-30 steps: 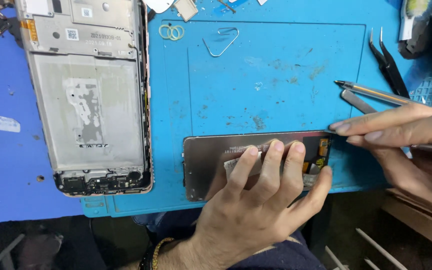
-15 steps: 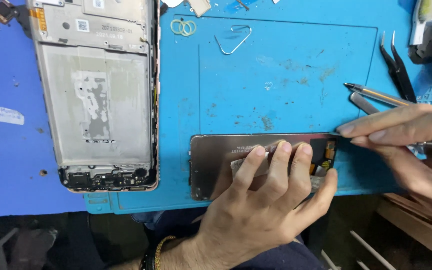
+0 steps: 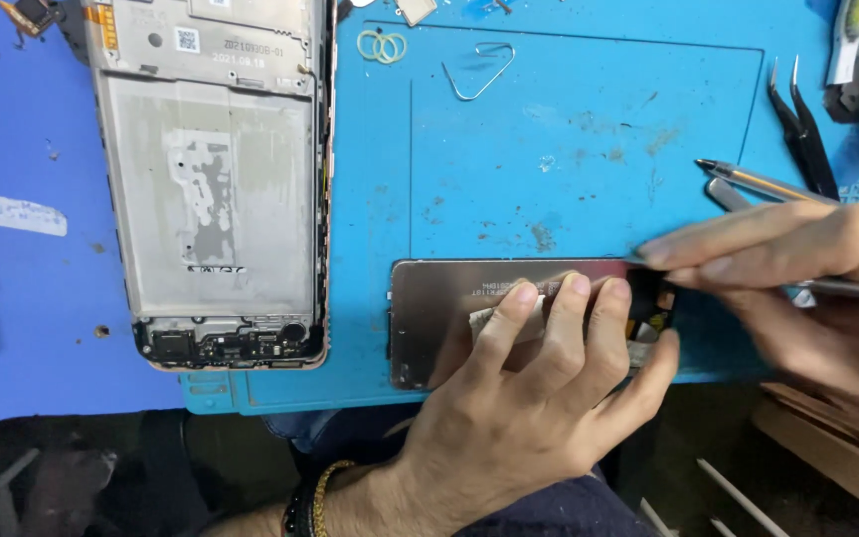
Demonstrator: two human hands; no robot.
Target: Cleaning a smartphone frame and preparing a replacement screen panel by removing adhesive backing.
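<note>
Blue covers the whole work surface: a bright blue repair mat (image 3: 569, 149) with raised ridges is laid over a darker blue table top (image 3: 22, 328), and the dark floor is seen along the near edge.

On the near part of the mat a detached phone screen panel (image 3: 439, 323) is laid face down, its brownish metallic back turned upward. It is pressed flat by the left hand (image 3: 529, 418), whose spread fingers (image 3: 509, 318) are laid across the panel's right half; nothing is gripped by this hand. At the wrist a dark band and a gold-coloured bracelet (image 3: 325, 487) are worn.

The right hand (image 3: 807, 278) is brought in from the right, blurred, its fingers closed around a thin metal tool (image 3: 852, 288); the tool's tip is hidden behind the fingertips at the panel's right end, where a small dark component (image 3: 648, 303) is seen.

At the left, a phone frame (image 3: 211, 189) with its bare grey midplate is laid upright across the mat's edge. Far on the mat are found a bent wire clip (image 3: 479, 75) and two small yellow rings (image 3: 382, 45). At the right, black tweezers (image 3: 802, 124) and a pen-like metal tool (image 3: 748, 179) are laid just beyond the right hand.
</note>
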